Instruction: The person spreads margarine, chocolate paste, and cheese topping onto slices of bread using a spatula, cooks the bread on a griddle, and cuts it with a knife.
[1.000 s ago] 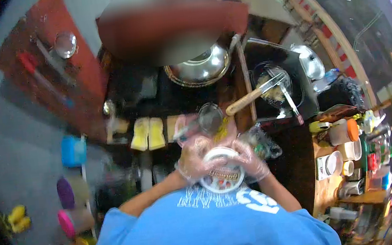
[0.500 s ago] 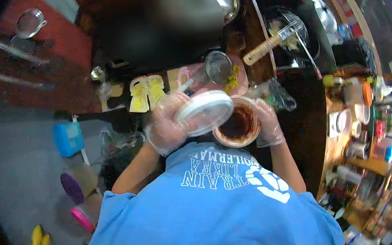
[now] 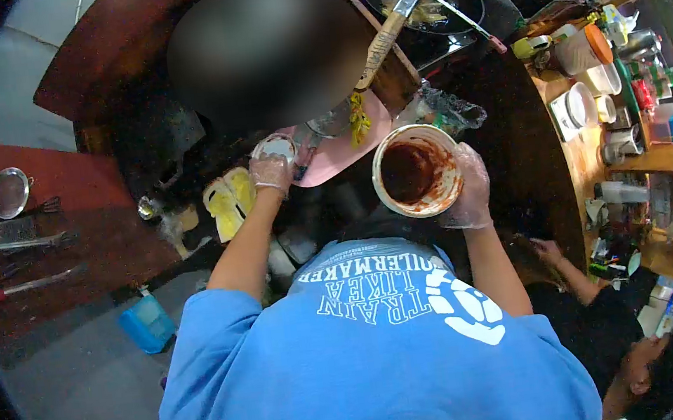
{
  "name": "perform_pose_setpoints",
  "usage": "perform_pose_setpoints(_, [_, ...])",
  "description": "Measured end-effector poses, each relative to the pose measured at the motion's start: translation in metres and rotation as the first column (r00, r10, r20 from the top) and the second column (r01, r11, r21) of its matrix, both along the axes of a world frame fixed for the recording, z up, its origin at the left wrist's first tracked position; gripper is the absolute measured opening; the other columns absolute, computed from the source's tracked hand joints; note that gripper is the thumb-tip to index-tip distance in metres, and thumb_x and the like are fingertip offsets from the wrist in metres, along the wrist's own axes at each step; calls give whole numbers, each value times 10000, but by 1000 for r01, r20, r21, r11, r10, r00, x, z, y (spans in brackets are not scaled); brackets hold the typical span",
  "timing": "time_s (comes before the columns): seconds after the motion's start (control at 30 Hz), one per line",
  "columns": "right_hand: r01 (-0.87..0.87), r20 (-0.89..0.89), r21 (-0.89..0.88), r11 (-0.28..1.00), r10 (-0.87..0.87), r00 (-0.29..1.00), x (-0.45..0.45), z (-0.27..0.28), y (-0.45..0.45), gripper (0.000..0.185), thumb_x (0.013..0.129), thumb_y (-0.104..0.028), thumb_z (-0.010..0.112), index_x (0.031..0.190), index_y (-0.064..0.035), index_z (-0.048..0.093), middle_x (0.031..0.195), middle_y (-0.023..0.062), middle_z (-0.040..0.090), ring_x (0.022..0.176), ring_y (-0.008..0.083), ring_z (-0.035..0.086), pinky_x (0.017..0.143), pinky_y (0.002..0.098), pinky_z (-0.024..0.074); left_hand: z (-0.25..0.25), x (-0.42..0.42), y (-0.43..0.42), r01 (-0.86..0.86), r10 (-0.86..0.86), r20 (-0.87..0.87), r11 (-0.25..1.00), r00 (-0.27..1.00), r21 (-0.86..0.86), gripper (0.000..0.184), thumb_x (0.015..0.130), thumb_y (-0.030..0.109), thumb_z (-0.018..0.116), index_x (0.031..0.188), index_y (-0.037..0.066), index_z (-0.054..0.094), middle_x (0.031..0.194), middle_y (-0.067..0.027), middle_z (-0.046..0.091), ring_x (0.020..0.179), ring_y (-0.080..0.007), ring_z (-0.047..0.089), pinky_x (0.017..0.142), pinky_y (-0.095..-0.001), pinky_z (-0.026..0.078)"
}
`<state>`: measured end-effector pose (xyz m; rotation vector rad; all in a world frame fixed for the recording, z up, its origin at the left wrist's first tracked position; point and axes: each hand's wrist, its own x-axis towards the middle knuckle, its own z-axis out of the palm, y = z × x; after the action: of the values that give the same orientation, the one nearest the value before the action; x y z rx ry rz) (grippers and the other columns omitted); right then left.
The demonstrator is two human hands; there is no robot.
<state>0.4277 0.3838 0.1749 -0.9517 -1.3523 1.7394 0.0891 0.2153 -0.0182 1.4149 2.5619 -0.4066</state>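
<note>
My right hand [image 3: 471, 186], in a clear plastic glove, grips the right side of a white tub [image 3: 450, 151]. The tub is tilted toward me, with dark red-brown sauce [image 3: 408, 170] inside and smeared on its wall. Farther left, my gloved left hand [image 3: 272, 174] is closed on a round white lid [image 3: 273, 146], held apart from the tub. Just left of this hand lie bread slices with yellow spread [image 3: 229, 201]. A pink cutting board [image 3: 370, 144] sits between my hands, with a strainer [image 3: 330, 121] and a yellow-green bunch [image 3: 359, 120] on it.
A wooden-handled wire skimmer [image 3: 384, 43] rests over a pan at the back right. Crumpled clear plastic [image 3: 450, 110] lies behind the tub. Utensils hang on the red panel [image 3: 108, 244] at left. Shelves of jars stand right, and another person [image 3: 591, 330] is at lower right.
My left hand has carried the lid left, away from the tub. The tub stays in my right hand, its opening now fully uncovered. The view has turned, and another person has appeared at lower right.
</note>
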Motion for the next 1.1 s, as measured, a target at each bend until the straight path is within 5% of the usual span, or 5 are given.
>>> perform_pose_setpoints(0.17, [127,-62,-180,976,-140,988,13,-22,0,315,994,-224,518,1215,1,530,1102,71,597,1039,148,577,933,322,471,20,0,4,13,-6,60,993,998,-117,437,807,460,644,1071,118,707,1103,-77,690,1031,-264,642,853,-488,471])
perform_pose_setpoints(0.53, [2,-68,-192,981,-16,998,43,-29,50,178,1003,-213,479,908,-78,547,892,8,553,852,111,562,781,303,492,91,29,141,-125,4,178,730,984,672,391,868,425,612,1044,81,669,979,-183,679,852,-351,666,782,-473,527])
perform_pose_setpoints(0.73, [-38,-77,-218,975,22,997,54,-30,93,109,970,-147,503,927,-57,547,933,29,582,877,119,579,798,304,502,22,-14,255,-276,203,384,950,901,146,317,932,200,454,1081,39,683,1102,-228,672,1018,-397,663,866,-489,548])
perform_pose_setpoints(0.87, [-95,-66,-290,952,79,995,42,18,122,104,945,-140,558,874,-63,547,1083,78,623,970,143,577,904,330,483,0,-30,267,-293,210,340,931,917,217,267,902,149,494,989,13,707,1040,-233,684,967,-395,678,814,-506,562])
perform_pose_setpoints(1.1, [-479,-259,-142,866,434,863,18,71,188,202,922,-205,586,888,-9,553,1293,219,572,1137,260,587,1030,406,432,87,10,157,-560,290,481,502,827,659,204,865,165,565,877,6,692,790,-205,690,713,-352,675,627,-438,520])
